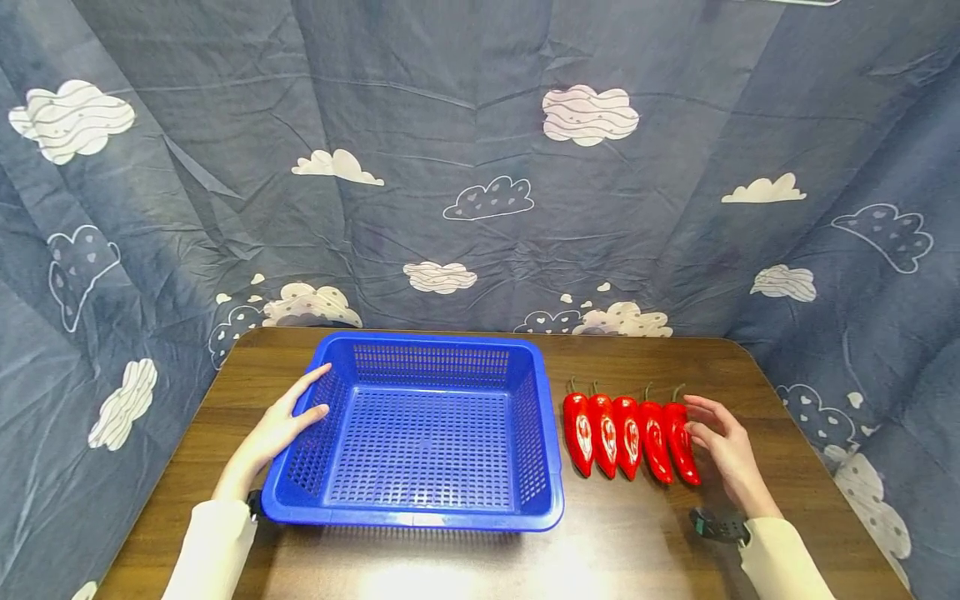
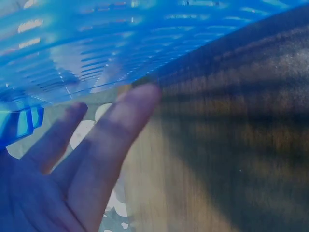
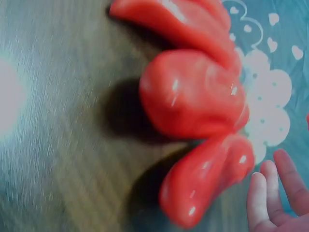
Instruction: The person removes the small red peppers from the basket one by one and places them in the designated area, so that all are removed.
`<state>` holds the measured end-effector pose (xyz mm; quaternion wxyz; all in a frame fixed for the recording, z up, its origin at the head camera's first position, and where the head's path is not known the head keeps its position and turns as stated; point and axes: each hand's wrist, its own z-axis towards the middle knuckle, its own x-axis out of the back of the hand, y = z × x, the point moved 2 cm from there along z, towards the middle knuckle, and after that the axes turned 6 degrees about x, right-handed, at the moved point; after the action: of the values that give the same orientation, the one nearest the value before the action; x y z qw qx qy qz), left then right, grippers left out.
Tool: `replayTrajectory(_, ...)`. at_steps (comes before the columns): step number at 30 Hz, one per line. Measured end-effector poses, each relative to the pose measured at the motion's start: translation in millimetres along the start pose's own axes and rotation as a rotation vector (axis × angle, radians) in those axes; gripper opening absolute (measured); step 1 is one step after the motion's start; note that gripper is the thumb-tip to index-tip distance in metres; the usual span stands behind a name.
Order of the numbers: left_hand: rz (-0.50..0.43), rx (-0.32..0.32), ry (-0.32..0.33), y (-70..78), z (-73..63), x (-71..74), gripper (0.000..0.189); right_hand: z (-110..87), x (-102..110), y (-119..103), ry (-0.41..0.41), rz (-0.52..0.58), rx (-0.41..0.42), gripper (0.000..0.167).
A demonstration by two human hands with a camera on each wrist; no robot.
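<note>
A blue plastic basket (image 1: pixel 420 520) with perforated walls stands on the table at left of centre, and nothing lies inside it. My left hand (image 1: pixel 273 429) holds its left rim, thumb and forefinger reaching over the edge. In the left wrist view, other fingers (image 2: pixel 116 130) lie along the outside of the slotted wall (image 2: pixel 96 48). Several shiny red chili peppers (image 1: pixel 628 429) lie side by side right of the basket, stems to the back. My right hand (image 1: pixel 727 450) is at the rightmost pepper (image 1: pixel 681 446), fingertips right beside its upper end, fingers loosely bent around nothing.
The brown wooden table (image 1: pixel 615 542) shows bare wood in front of the peppers. A dark curtain (image 1: pixel 480 242) with white clouds hangs behind its back edge. Dark bands with small devices (image 1: pixel 718 527) sit on both wrists.
</note>
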<state>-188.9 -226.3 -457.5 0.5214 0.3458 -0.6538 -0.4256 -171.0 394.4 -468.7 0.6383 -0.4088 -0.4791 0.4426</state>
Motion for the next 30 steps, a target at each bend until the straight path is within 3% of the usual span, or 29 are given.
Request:
replayTrajectory(7,0.168,-0.014,0.080,1.8,-1.2,2.0,0.060,7.6,-17.3,-16.7,-0.025,-0.083,0.037,0.038)
replayTrajectory(12,0.181,-0.035,0.106,4.0,-1.0,3.0,0.061,9.2,-27.7,-28.5,-0.049,-0.088,0.088,0.039)
replayTrajectory(18,0.215,-0.100,0.109,10.3,-2.6,8.4,0.060,9.7,-38.1,-43.0,-0.074,-0.113,0.155,0.038)
replayTrajectory(30,0.274,-0.147,0.068,35.0,-15.3,27.1,0.063,8.2,-57.4,-67.5,-0.136,-0.276,0.144,0.042)
